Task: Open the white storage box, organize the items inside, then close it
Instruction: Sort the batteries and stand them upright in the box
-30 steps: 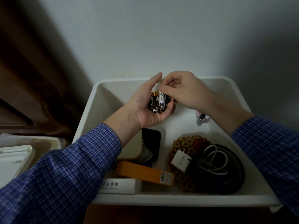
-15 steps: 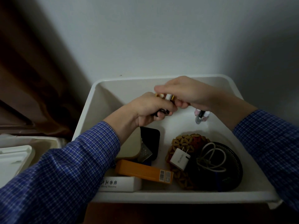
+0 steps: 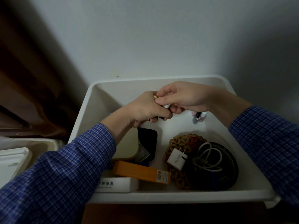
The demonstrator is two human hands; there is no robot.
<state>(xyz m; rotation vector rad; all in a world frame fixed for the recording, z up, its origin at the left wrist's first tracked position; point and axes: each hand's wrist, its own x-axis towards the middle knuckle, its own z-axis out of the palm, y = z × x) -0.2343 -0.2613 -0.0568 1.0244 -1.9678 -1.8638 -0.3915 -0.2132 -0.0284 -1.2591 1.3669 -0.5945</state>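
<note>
Both hands meet above the far end of the open white box. The left hand curls its fingers around a bundle of batteries, and the right hand pinches their top ends. A charger lies nearer.

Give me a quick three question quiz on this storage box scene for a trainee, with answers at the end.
1. True or false: the white storage box has its lid on.
2. What do both hands hold between them?
3. Which lies on the woven mat: A) orange box, B) white charger plug, C) nail polish bottle?

Key
1. False; it is open.
2. A bunch of batteries, gripped by the left hand and pinched by the right hand.
3. B, the white charger plug.
</note>
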